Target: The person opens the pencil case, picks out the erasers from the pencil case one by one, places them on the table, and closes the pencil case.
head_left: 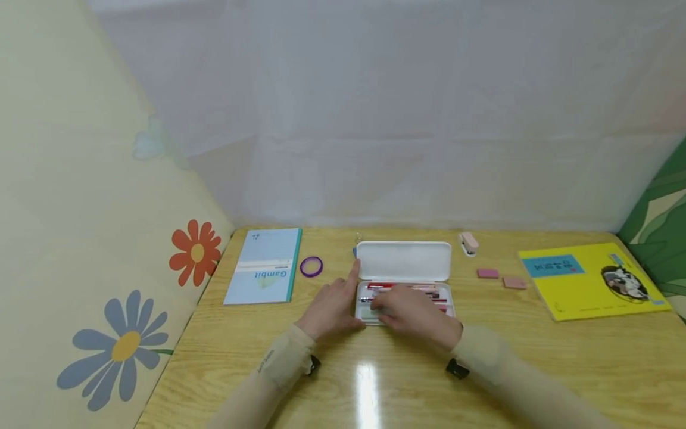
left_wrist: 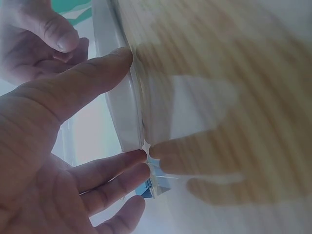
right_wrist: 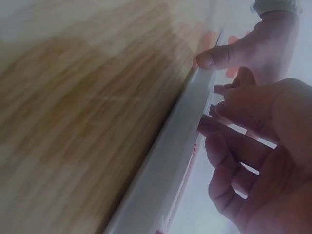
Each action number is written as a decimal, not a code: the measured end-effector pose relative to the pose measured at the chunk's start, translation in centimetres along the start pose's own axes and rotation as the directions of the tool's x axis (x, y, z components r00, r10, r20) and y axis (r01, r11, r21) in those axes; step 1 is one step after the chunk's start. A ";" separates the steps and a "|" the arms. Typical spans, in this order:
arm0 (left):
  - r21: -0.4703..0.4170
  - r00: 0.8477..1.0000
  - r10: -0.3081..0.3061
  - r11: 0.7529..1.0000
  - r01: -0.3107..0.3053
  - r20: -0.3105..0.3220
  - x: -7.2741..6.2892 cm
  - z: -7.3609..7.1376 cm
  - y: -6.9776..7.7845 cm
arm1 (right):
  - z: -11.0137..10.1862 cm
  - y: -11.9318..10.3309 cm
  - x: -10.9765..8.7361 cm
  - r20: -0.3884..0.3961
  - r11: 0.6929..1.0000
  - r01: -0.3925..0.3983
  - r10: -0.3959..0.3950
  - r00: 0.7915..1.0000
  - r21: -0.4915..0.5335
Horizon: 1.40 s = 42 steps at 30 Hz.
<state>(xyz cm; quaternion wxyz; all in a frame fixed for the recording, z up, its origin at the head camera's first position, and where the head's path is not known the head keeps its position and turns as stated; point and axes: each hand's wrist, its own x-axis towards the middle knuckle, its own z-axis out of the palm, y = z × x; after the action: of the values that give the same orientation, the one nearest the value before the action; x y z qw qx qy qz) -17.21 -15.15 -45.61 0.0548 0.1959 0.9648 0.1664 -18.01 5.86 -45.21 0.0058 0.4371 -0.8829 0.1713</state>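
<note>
A white pencil case (head_left: 404, 261) lies with its lid raised on the wooden table, and pens (head_left: 379, 286) in red and dark colours fill its tray. Along the case's left side rests my left hand (head_left: 333, 305); in the left wrist view its thumb (left_wrist: 105, 73) touches the case wall and the other fingers are extended. My right hand (head_left: 412, 311) reaches over the front of the tray, fingers bent down into its left part. The right wrist view shows those fingers (right_wrist: 219, 187) curled beside the case's front wall (right_wrist: 161, 161); whether they pinch anything is hidden.
Left of the case are a purple ring-shaped roll (head_left: 311, 267) and a light blue notebook (head_left: 262, 268). To the right are a pink stapler (head_left: 469, 243), a dark pink eraser (head_left: 488, 273), a paler eraser (head_left: 514, 283) and a yellow book (head_left: 584, 298). A curtain hangs behind.
</note>
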 end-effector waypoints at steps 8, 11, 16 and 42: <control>0.012 1.000 -0.003 1.000 0.003 0.011 0.1 -0.1 0.0 | 0.7 -0.7 0.6 0.012 0.999 -0.041 0.041 0.999 -0.017; 0.014 1.000 0.003 1.000 -0.003 0.008 0.1 -0.2 0.0 | 1.1 -0.9 0.6 -0.001 0.998 -0.049 0.049 0.999 -0.041; 0.019 1.000 0.016 1.000 -0.016 -0.004 0.1 -0.2 0.1 | 1.6 -1.1 0.7 -0.010 0.996 -0.052 0.051 0.999 -0.069; 0.016 1.000 0.009 1.000 -0.009 -0.014 0.1 0.1 0.0 | 1.7 -0.7 1.3 0.006 0.996 -0.083 0.083 0.996 0.019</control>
<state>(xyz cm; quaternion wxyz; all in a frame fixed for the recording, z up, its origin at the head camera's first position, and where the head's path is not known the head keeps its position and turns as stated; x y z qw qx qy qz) -17.27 -15.08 -45.72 0.0455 0.1995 0.9656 0.1604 -17.98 3.95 -46.40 -0.0081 0.4004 -0.8987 0.1787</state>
